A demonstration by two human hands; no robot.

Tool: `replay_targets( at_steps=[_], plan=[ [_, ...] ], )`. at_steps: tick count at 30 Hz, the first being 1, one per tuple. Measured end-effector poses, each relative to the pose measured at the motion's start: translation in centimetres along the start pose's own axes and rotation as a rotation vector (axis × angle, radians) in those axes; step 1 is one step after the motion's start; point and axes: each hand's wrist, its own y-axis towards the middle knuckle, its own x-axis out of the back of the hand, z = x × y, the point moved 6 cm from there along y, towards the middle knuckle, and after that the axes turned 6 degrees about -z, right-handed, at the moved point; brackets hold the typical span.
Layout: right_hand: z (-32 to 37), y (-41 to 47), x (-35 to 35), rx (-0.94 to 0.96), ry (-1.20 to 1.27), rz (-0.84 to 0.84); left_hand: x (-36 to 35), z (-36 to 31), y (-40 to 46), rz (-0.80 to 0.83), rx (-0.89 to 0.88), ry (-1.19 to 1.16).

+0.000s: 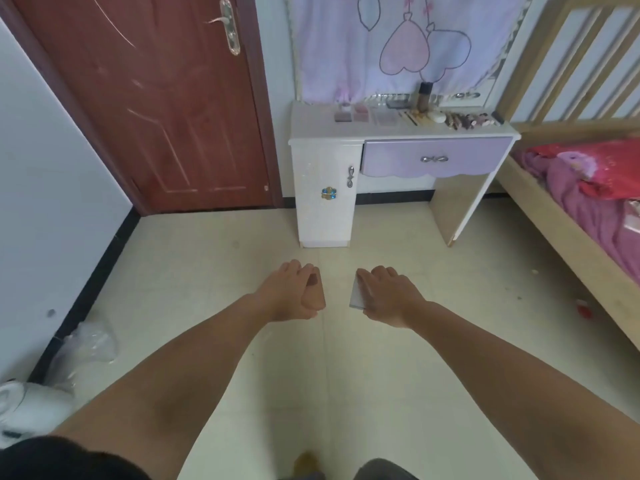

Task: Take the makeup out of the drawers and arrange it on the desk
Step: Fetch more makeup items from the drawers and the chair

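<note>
I see the right hand (pixel 389 296) gripping a flat pale-grey square compact (pixel 356 295); the left hand (pixel 294 289), fingers curled, holds a small brown item (pixel 314 280).

The desk (pixel 322 209) is white with a lilac drawer (pixel 398 161). Far left, the door (pixel 156 98) is red-brown. The curtain (pixel 346 46) shows pink hearts.

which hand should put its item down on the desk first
Probably the right hand. It grips a flat pale compact, a shape that suits the palettes lying on the desk. The left hand is curled round something small and hard to identify.
</note>
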Motion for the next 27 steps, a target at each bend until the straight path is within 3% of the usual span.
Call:
replay_targets(
  at_steps=[10,19,27],
  plan=[
    [-11.6,20.0,-0.8,-0.03,-0.018,0.004,0.2,7.1,22.1,0.015,-0.017,-0.023],
    [-24.2,39.0,2.7,-0.01,-0.021,0.046,2.6,11.5,43.3,0.024,0.043,-0.041],
    [-30.5,54.4,1.8,-0.022,-0.021,0.07,2.2,17.3,59.3,0.078,0.014,-0.033]
  ],
)
